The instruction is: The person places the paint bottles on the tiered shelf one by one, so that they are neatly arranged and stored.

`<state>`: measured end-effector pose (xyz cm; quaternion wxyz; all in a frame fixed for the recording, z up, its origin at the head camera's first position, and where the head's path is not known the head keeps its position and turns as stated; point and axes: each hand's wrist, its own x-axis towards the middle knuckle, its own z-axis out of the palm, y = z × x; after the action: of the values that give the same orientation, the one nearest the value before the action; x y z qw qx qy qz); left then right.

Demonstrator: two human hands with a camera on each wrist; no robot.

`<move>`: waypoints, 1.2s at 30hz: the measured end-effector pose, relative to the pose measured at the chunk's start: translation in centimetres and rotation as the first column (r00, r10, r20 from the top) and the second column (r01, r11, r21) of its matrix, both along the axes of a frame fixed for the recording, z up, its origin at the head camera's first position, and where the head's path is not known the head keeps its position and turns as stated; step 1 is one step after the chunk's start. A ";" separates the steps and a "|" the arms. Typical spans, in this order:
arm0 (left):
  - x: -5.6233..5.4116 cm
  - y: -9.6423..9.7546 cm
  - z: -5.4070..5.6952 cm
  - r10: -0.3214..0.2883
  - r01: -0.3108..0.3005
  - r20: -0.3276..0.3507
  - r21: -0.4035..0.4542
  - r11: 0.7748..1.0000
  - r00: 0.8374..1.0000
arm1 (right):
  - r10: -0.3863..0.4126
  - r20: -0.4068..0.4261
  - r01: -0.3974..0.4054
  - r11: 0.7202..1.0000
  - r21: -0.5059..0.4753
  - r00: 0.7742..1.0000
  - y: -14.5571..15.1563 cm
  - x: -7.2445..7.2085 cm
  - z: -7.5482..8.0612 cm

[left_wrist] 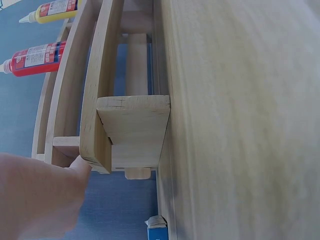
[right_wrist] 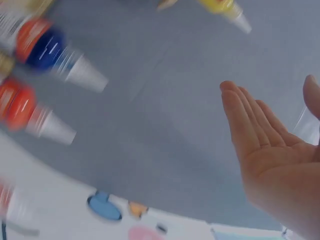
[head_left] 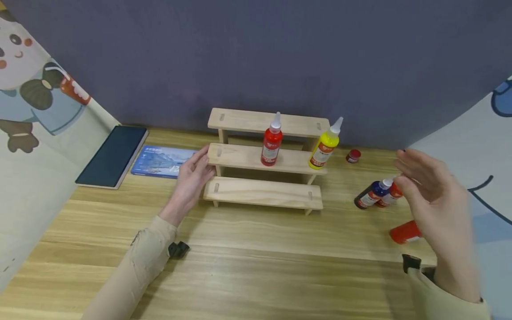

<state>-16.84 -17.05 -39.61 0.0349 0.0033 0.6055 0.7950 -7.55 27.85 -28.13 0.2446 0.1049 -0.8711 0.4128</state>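
My left hand (head_left: 193, 178) holds the left end of a three-step wooden shelf (head_left: 262, 192), fingers at the middle step's end; some fingertips are hidden behind the wood. In the left wrist view the left thumb (left_wrist: 79, 167) lies against the board end. On the middle step stand a red paint bottle (head_left: 271, 146) and, at its right end, a tilted-looking yellow paint bottle (head_left: 323, 149), both with pale nozzles. Empty and raised, my right hand (head_left: 436, 204) has its fingers extended and thumb apart. Near it are a dark blue paint bottle (head_left: 372, 194) and a red bottle behind it (head_left: 389, 198).
Another red bottle (head_left: 405, 232) is partly hidden by the right hand. A small red jar (head_left: 354, 155) sits right of the shelf. To the left lie a dark green book (head_left: 114, 155) and a blue flat box (head_left: 162, 161). A dark grey panel (head_left: 256, 58) rises behind the table.
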 end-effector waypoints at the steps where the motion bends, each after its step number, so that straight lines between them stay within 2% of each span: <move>1: 0.0 0.0 0.0 0.000 0.000 0.001 -0.001 1.000 1.000 | -0.038 0.006 0.038 0.999 0.019 0.999 0.7 0.2 -0.1; 5: 0.1 0.0 0.0 0.003 -0.003 0.002 -0.002 1.000 1.000 | -0.181 0.063 0.177 0.982 0.069 0.981 3.0 1.2 -0.8; 13: 0.2 -0.1 0.0 0.004 -0.004 -0.004 -0.002 1.000 1.000 | -0.278 0.086 0.270 0.958 0.096 0.957 5.6 2.0 -2.2; 20: 0.0 0.0 -0.1 -0.008 0.008 -0.011 -0.001 1.000 1.000 | -0.392 0.151 0.385 0.920 0.078 0.907 7.2 2.5 -3.6; 31: 0.1 0.0 -0.1 -0.012 0.012 -0.023 0.003 1.000 1.000 | -0.419 0.236 0.416 0.907 0.067 0.877 10.2 3.3 -6.2; 36: 0.1 0.0 -0.1 -0.008 0.008 -0.023 0.002 1.000 1.000 | -0.340 0.281 0.316 0.940 0.128 0.897 12.1 3.8 -7.9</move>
<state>-16.76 -17.02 -39.68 0.0311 0.0149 0.6049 0.7956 -3.73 39.98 -36.07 0.1718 -0.0976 -0.9188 0.3417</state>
